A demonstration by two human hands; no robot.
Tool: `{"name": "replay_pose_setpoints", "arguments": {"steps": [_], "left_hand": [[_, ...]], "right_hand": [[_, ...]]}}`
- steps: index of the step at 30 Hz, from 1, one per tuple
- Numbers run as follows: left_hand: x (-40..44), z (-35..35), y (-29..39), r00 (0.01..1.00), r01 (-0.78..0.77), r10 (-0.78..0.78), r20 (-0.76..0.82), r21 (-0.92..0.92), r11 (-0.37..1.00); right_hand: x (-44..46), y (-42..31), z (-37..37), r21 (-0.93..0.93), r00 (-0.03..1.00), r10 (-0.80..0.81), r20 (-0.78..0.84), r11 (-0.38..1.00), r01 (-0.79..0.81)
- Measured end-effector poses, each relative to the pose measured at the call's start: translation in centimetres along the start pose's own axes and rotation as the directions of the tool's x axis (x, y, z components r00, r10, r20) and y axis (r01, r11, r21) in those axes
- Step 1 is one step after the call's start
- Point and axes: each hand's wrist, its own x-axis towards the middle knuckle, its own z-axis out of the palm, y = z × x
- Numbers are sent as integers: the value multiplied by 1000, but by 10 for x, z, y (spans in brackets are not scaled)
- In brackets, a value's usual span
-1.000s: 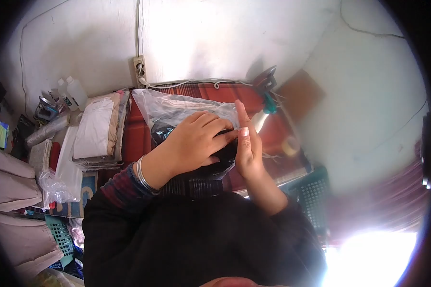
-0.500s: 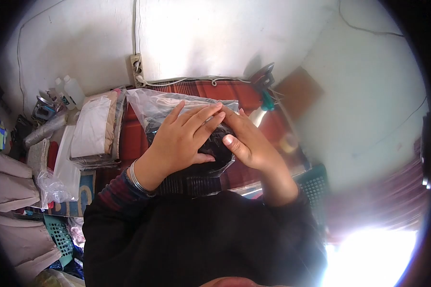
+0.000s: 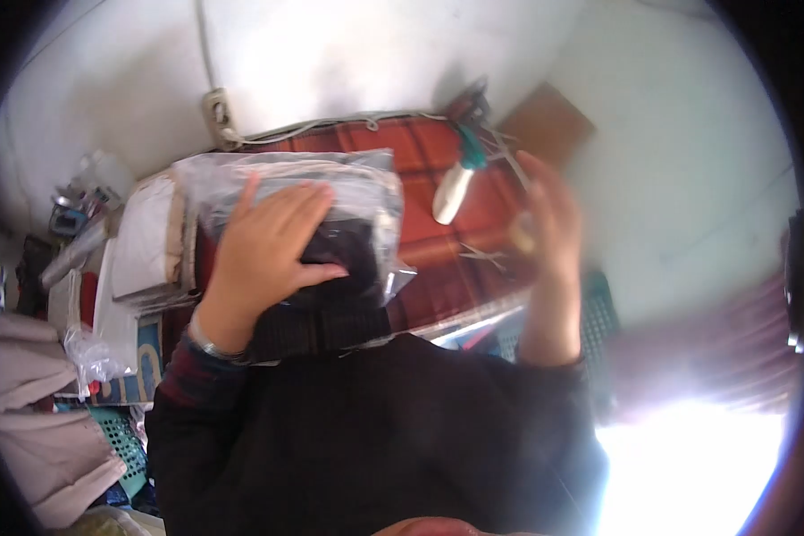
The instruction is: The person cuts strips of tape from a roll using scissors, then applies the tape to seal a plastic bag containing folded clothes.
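Left of the frame's centre, the left hand (image 3: 272, 237) rests on a clear plastic bag of dark and pale cloth (image 3: 380, 192), fingers and thumb apart. At right, the right hand (image 3: 556, 223) is raised, blurred; I cannot tell its fingers' state. Between these 2 hands shows a red plaid surface (image 3: 433, 259)

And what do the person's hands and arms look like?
No gloves show. The left hand has a silvery bracelet at its wrist, then a dark, reddish-patterned sleeve. The right hand is blurry, with a bare forearm above a black top.
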Motion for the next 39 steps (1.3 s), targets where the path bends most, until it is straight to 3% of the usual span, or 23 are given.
{"name": "replay_pose_setpoints", "arguments": {"steps": [1,3,6,8,9,10,12,14,15,17,20,21,22,24,25,27,29,32,33,35,37,39], "left_hand": [[0,-2,3,999,29,-30,17,35,999],[3,-1,5,998,46,-50,44,99,994],[7,-1,11,990,77,-96,103,175,982],[6,0,12,983,86,-122,135,243,966],[5,1,13,982,81,-120,149,241,967],[4,1,14,980,90,-136,142,294,952],[0,2,13,977,93,-154,146,355,930],[-5,1,13,974,101,-171,147,394,914],[-6,-1,14,967,106,-195,165,437,893],[-4,-1,16,961,108,-216,174,483,869],[0,-1,24,950,113,-252,182,553,825],[-2,-4,24,941,115,-270,204,557,822],[-1,-6,26,931,118,-288,226,560,820],[3,-8,31,923,140,-315,222,568,811],[2,-8,31,919,135,-321,228,582,802],[1,-6,31,915,135,-335,225,611,780],[-1,-4,29,912,170,-352,209,589,790],[-1,-2,23,944,154,-278,175,511,846],[-1,0,26,938,231,-322,126,464,855],[3,2,25,957,235,-283,70,389,891],[4,1,24,956,256,-290,42,357,898],[3,3,19,968,244,-249,-23,312,918]], "right_hand": [[2,14,-27,-177,985,132,-114,972,-151],[7,74,-90,-374,951,183,-249,888,-268],[-2,185,-184,-276,863,359,-356,842,-464],[-10,266,-237,-431,785,550,-285,658,-618],[-15,313,-260,-426,777,563,-283,652,-628],[-20,360,-280,-587,855,495,-154,650,-482],[-6,402,-288,-704,898,439,0,638,-312],[17,434,-279,-558,727,680,-95,568,-604],[31,449,-272,-554,723,686,-83,571,-606],[58,474,-258,-704,635,772,-30,435,-561],[81,505,-235,-781,664,747,-6,411,-469],[83,497,-226,-781,670,742,19,429,-454],[74,472,-218,-556,657,753,-27,535,-636],[72,447,-210,-282,634,772,-45,599,-750],[73,448,-210,-254,638,769,-48,608,-752],[89,459,-212,-313,673,738,-58,626,-714],[118,474,-219,-492,758,646,-89,633,-598],[137,477,-245,-710,911,386,-145,600,-367],[135,440,-242,-662,924,368,-109,666,-343],[131,369,-238,-549,944,329,-37,782,-294],[119,259,-186,-427,902,427,-67,805,-413],[108,159,-128,-359,891,448,72,845,-396]]}}
